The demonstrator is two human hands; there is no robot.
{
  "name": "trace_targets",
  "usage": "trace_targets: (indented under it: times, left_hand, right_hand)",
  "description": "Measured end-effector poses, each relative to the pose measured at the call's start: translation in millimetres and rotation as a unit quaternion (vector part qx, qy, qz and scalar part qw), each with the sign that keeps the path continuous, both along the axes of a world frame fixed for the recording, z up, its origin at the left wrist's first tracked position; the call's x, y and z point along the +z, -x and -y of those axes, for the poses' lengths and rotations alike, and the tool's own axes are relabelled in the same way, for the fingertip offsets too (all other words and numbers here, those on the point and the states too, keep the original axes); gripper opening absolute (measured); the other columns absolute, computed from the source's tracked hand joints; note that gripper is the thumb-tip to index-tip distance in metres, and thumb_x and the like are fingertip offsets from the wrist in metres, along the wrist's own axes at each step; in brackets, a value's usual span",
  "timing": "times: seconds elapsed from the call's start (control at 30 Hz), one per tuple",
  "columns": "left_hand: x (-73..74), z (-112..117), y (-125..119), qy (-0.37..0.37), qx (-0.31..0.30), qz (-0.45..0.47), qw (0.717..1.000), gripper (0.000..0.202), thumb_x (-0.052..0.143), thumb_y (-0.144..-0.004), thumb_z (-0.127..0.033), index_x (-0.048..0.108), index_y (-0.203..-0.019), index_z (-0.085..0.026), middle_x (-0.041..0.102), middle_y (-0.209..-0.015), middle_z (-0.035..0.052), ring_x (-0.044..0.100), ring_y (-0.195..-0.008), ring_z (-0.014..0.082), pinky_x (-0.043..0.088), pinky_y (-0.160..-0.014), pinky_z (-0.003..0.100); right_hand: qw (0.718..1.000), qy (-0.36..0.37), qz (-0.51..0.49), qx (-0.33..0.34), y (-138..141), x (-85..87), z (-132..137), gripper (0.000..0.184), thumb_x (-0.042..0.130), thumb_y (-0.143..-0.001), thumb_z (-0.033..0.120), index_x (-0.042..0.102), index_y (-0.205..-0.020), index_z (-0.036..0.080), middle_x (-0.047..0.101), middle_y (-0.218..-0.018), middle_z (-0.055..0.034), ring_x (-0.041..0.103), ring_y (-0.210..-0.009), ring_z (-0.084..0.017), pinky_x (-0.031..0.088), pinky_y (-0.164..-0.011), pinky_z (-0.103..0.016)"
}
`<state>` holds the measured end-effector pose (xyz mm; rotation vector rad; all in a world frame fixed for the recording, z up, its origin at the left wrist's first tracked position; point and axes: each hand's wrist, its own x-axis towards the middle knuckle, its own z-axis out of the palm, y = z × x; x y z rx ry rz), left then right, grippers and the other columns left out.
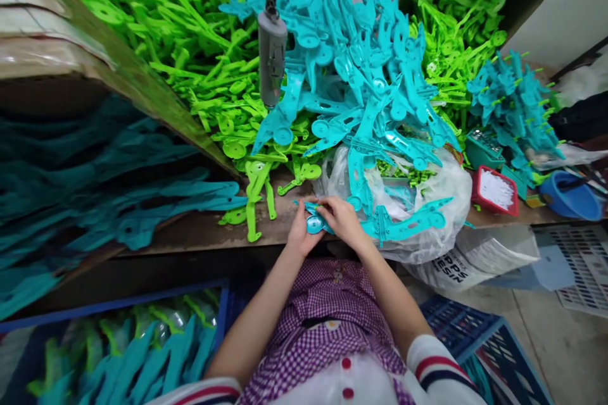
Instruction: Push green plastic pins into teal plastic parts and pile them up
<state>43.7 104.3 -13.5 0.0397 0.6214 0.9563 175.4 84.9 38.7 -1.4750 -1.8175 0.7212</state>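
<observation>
At the bench's front edge, my left hand [300, 233] is closed on a turquoise plastic part [314, 224] with a round disc on it. Pressed against the same part from the right is my right hand [342, 220], its fingers closed at the part's upper side; whether they also pinch something small is hidden. Just right of my hands, a long turquoise piece with holes [411, 223] lies on a clear plastic bag [456, 186]. Left of them, several loose green pieces [256, 193] rest on the bench, some hanging over its edge.
A grey hanging screwdriver [272, 60] dangles above the bench. Behind are heaps of turquoise parts [361, 57] and green parts [190, 31]. A red tray of white pieces [496, 190] and a blue bowl [572, 196] stand right. A blue crate [223, 323] sits lower left.
</observation>
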Motion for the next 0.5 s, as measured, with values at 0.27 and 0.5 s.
trace_targets:
  times: [0.27,0.5]
  left_hand:
    - [2.3,1.4,-1.4,0.002,0.003,-0.010,1.000,0.034,0.047,-0.097,-0.051,0.064,-0.106,-0.022,0.071,-0.093,0.0009,0.068,-0.082,0.0144,0.054,-0.079,0.028]
    - [-1.2,5.3,-3.6,-0.028,-0.005,-0.017,0.999,0.038,0.046,-0.094,-0.056,0.061,-0.113,-0.026,0.071,-0.099,0.0017,0.068,-0.091,0.0182,0.054,-0.086,0.035]
  right_hand:
    - [0.988,0.012,0.130,0.086,2.4,2.3,-5.2,0.021,0.049,-0.100,0.028,0.061,-0.114,0.019,0.065,-0.109,-0.0066,0.062,-0.097,-0.017,0.047,-0.085,-0.027]
    - [0.979,0.019,0.151,0.134,-4.5,-4.4,-10.5,0.019,0.049,-0.100,0.025,0.062,-0.112,0.018,0.066,-0.106,-0.0080,0.063,-0.093,-0.017,0.048,-0.083,-0.027]
